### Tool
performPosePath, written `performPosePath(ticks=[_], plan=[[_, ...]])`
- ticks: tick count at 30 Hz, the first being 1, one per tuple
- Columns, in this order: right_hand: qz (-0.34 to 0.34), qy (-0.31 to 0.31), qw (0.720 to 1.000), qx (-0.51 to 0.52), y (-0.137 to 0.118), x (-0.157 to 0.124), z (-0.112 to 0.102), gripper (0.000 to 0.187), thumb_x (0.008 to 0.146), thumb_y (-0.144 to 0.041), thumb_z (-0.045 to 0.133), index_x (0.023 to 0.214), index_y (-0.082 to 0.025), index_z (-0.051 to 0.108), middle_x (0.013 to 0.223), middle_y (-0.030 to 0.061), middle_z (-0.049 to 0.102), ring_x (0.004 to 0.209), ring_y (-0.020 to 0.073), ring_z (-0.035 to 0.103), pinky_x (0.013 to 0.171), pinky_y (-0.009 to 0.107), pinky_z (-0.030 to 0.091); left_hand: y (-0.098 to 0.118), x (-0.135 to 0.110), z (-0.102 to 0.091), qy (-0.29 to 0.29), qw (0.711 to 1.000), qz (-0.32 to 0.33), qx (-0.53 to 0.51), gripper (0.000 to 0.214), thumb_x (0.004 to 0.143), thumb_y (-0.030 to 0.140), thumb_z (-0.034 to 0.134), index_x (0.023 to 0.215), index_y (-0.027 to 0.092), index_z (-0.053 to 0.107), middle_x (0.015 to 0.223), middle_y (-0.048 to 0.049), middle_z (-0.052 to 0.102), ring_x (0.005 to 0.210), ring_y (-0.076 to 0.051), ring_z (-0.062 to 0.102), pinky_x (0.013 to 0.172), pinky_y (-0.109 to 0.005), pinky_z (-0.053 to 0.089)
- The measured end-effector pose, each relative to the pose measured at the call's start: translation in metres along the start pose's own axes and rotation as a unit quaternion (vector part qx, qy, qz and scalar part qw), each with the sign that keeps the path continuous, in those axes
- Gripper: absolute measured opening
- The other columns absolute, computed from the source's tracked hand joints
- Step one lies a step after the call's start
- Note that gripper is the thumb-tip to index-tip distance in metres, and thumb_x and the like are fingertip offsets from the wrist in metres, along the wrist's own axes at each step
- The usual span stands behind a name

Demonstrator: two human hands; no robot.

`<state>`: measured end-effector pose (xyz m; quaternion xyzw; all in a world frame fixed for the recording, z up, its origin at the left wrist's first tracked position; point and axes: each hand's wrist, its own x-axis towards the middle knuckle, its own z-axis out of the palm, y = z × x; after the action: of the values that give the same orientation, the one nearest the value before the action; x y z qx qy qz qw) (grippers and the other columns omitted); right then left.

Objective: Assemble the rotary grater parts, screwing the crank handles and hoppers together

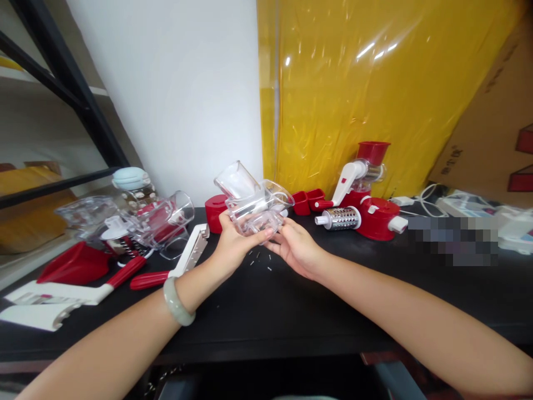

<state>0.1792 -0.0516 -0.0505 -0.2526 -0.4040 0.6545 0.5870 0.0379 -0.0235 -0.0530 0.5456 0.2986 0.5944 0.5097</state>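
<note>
Between my two hands, above the black table, is a clear plastic grater housing with a square chute tilted up to the left. My left hand is wrapped round its lower left side, thumb across the front. Fingers of my right hand close on its lower right edge. Several small screws lie on the table just below the hands. Behind the left hand stands a red round base, partly hidden. A metal grater drum lies to the right, beside another red base.
To the left lie white crank handles with red grips, a red hopper and more clear housings. An assembled rotary grater stands at the back right near small red cups. White cables and a cardboard box are farther right.
</note>
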Motion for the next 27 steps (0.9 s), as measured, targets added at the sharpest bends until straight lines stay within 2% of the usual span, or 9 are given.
performPosePath(ticks=[8,11,16,22,27], plan=[[-0.007,-0.009,1.0,0.021,0.001,0.004,0.0,0.031,0.07,-0.029,0.074,0.099,-0.024,0.061,0.104,0.0015,0.071,0.103,0.0201,0.063,0.099,0.045,0.048,-0.002,0.004,-0.002,0.006,1.0,0.01,-0.017,0.078,0.057,0.015,0.09,0.108,0.026,0.032,0.115,-0.0031,0.066,0.106,-0.022,0.068,0.102,-0.047,0.05],[0.008,0.001,1.0,0.009,0.001,0.005,-0.004,0.03,0.071,-0.031,0.075,0.096,-0.024,0.061,0.102,0.0017,0.07,0.1,0.0196,0.063,0.098,0.047,0.049,-0.001,0.005,-0.004,0.01,1.0,-0.001,-0.016,0.076,0.058,0.018,0.09,0.107,0.026,0.032,0.113,-0.0032,0.066,0.105,-0.022,0.068,0.101,-0.046,0.051],[0.033,-0.003,0.999,0.017,0.0,0.005,-0.006,0.027,0.072,-0.03,0.075,0.095,-0.022,0.062,0.11,0.0028,0.069,0.1,0.0196,0.062,0.096,0.048,0.051,0.0,0.009,-0.008,0.029,0.999,-0.031,0.007,0.076,0.059,0.022,0.091,0.111,0.024,0.035,0.12,-0.0061,0.063,0.112,-0.023,0.065,0.106,-0.048,0.047],[0.036,0.004,0.999,0.023,0.01,0.013,-0.012,0.018,0.074,-0.027,0.071,0.088,-0.021,0.061,0.091,0.0022,0.071,0.093,0.0182,0.066,0.106,0.043,0.044,-0.006,0.015,-0.011,0.031,0.998,-0.059,0.012,0.081,0.057,0.021,0.092,0.113,0.023,0.033,0.122,-0.0116,0.063,0.112,-0.025,0.066,0.105,-0.051,0.048],[0.054,0.013,0.998,0.02,0.015,0.014,-0.017,0.02,0.075,-0.029,0.07,0.091,-0.022,0.06,0.091,0.0024,0.07,0.094,0.0192,0.067,0.105,0.045,0.043,-0.008,0.017,-0.015,0.039,0.997,-0.064,0.025,0.08,0.061,0.026,0.091,0.116,0.023,0.033,0.127,-0.0137,0.06,0.115,-0.025,0.065,0.104,-0.051,0.05]])
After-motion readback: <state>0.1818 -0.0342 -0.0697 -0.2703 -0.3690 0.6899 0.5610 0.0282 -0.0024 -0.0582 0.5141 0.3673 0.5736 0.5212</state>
